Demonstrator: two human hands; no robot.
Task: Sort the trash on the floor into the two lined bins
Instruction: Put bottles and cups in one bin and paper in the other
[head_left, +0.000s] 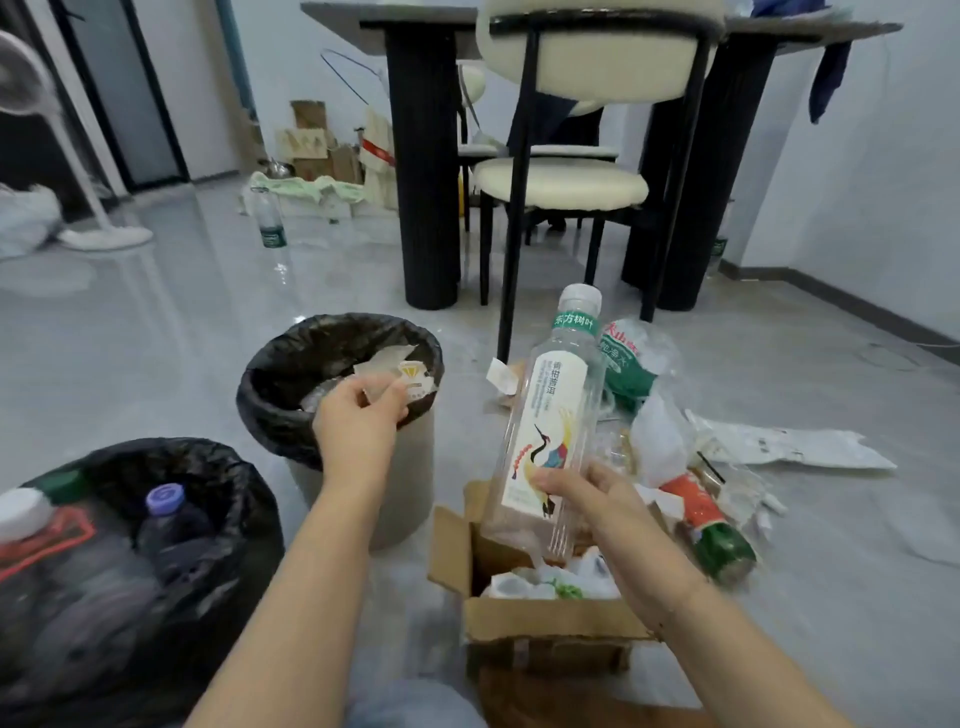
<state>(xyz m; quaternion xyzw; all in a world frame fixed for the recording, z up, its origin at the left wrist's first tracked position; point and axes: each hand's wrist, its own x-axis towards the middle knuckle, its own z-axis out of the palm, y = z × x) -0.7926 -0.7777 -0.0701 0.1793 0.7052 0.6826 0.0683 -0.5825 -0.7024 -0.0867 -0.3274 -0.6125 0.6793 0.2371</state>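
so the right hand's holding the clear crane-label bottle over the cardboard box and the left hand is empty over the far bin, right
Not quite. In the head view the left hand is not empty: it pinches a paper scrap over the far bin. The right hand does hold the clear bottle above the cardboard box.

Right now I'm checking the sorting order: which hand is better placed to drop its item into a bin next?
The left hand: it pinches a paper scrap right over the paper bin's rim. The right hand grips the clear bottle above the cardboard box, far from the bottle bin.
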